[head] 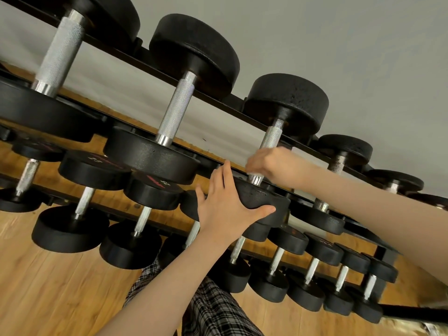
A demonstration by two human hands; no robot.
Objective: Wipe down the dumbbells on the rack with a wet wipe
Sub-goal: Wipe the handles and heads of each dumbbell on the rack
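**Hands on the third top-tier dumbbell**

Dumbbells filled a black two-tier rack [135, 48] that ran diagonally across the view, from the upper left down to the lower right, against a pale grey wall [351, 44]. The task's dumbbell [272, 139] sat third from the left on the top tier, between a larger dumbbell [175, 112] on its left and a smaller one [337, 163] on its right. Its knurled steel handle ran from the far rubber head down to the near head, which rested on the near rail.

The left hand [226, 209] lay on that near head, fingers straight and slightly spread over the top face, the thumb pressed along the near edge of the rim. The right hand [271, 163] was curled around the lower part of the handle, just above the near collar. It was blurred; a whitish patch under the fingers may have been the wet wipe [254, 171], though the view was too soft to be sure.

On the lower tier, a row of smaller dumbbells [274, 263] ran to the right, shrinking in size. A wooden floor [48, 287] showed beneath the rack, and plaid fabric [213, 311] on the person's legs appeared at the near bottom edge.
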